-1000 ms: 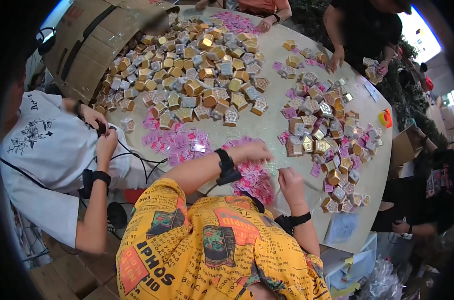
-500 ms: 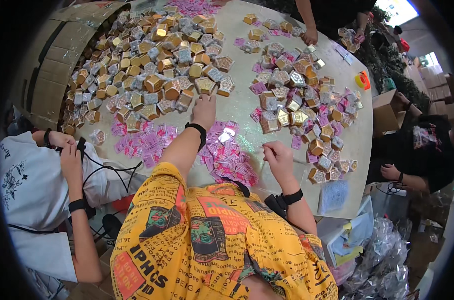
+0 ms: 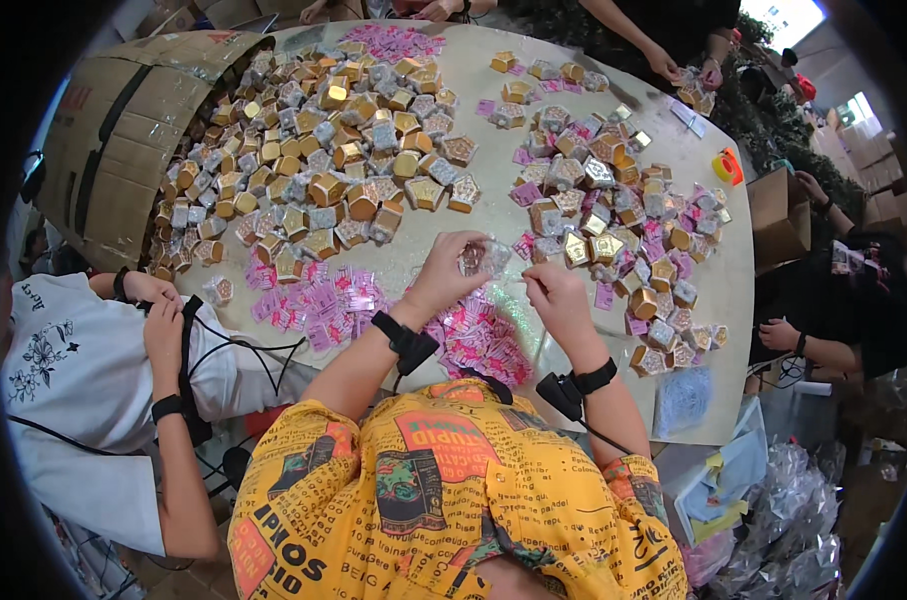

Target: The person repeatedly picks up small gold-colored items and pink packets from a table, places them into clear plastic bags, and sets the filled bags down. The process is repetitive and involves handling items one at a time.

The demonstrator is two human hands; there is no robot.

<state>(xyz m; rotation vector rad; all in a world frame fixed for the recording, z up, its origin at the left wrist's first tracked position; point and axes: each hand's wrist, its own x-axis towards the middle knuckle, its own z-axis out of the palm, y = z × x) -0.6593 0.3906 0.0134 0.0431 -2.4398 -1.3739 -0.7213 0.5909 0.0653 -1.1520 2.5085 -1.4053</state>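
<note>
Hands up over the table (image 3: 494, 215): left hand (image 3: 444, 275) pinches a small clear wrapped box (image 3: 482, 256) just above the pink packet pile (image 3: 474, 335). Right hand (image 3: 554, 295) is curled beside it, can't tell what it's gripping, if anything. Gold boxes (image 3: 324, 150) heaped beyond.

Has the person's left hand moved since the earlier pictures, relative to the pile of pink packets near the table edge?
Yes. The left hand has lifted off the pile of pink packets and shifted right, toward the right hand, now holding a small clear wrapped piece.

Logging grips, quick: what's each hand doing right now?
Left hand: closed on a small clear packet.
Right hand: fingers pinched; contents cannot be told.
</note>
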